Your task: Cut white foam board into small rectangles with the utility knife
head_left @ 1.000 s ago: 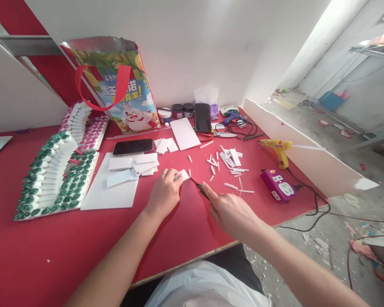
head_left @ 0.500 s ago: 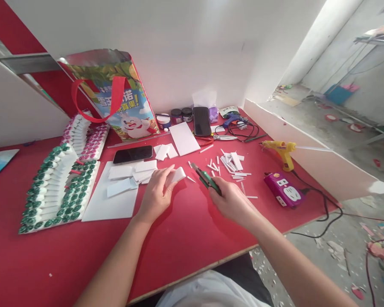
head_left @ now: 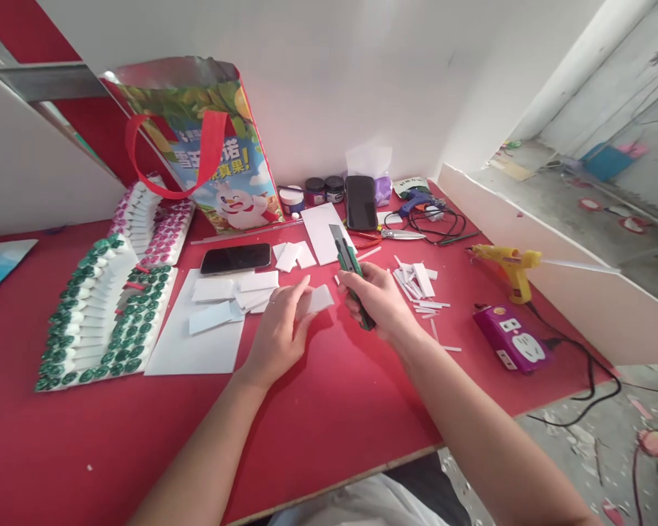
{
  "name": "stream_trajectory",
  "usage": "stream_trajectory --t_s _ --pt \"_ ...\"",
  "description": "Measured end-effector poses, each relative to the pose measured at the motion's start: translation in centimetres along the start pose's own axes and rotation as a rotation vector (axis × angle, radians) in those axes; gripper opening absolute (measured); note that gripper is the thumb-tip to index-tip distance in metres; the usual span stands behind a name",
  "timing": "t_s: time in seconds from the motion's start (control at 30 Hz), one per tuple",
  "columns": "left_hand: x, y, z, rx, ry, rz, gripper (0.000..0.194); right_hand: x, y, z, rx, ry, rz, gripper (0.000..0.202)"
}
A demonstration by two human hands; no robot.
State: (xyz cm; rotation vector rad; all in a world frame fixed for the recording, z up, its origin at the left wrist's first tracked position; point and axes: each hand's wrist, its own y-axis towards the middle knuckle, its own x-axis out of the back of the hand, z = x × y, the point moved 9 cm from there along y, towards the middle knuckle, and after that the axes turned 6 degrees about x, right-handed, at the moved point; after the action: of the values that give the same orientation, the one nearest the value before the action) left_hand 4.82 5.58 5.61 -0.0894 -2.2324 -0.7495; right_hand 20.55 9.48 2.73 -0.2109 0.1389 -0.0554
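My left hand is closed on a small white foam board piece, its free end sticking out to the right, low over the red table. In my right hand is a green box cutter, its blade pointing up and away from me. The fingers wrap round its handle. Left of my left hand, several white rectangles lie on a larger white sheet. A heap of thin white strips rests beyond my right hand.
A purple power strip and a yellow glue gun stand on the right, with black cords. Green-and-white decorated pieces sit on the left. A printed bag, a phone and paint jars are farther back.
My right hand has turned the box cutter more upright, blade up. The white piece stays in my left hand, now lying flatter. The view has shifted slightly.
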Motion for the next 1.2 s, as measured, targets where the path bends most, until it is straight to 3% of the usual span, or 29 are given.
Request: stream_trajectory --t_s 0.13,0.27,0.33,0.47,0.57,0.63,0.73,1.2 --pt "0.1 0.2 -0.2 -0.025 0.058 -0.021 0.057 -1.2 -0.4 -0.8 -0.028 -0.082 0.065 0.042" --pt "-0.1 0.4 -1.2 -0.085 0.059 -0.02 0.06 -1.2 -0.5 -2.0 -0.03 -0.055 0.097 0.041" --pt "0.3 0.5 -1.1 -0.035 -0.001 -0.049 0.061 -0.8 -0.2 -2.3 -0.048 0.004 0.107 0.04" --pt "1.1 -0.1 2.0 0.319 -0.442 -0.135 0.054 -0.1 0.5 -2.6 -0.142 0.166 0.13 0.045" --pt "-0.9 -0.8 4.0 0.57 -0.947 -0.067 0.044 0.1 0.8 -2.6 -0.188 0.204 0.147 0.047" --pt "-2.2 -1.1 4.2 0.657 -1.193 -0.018 0.044 0.0 0.7 -2.7 -0.196 0.198 0.161 0.048" --pt "-3.3 -1.2 3.9 0.733 -1.38 0.019 0.041 -0.5 0.6 -2.9 -0.201 0.191 0.192 0.049" --pt "-3.1 -1.1 3.4 0.766 -1.434 0.011 0.034 -1.0 0.4 -3.2 -0.164 0.175 0.23 0.044"
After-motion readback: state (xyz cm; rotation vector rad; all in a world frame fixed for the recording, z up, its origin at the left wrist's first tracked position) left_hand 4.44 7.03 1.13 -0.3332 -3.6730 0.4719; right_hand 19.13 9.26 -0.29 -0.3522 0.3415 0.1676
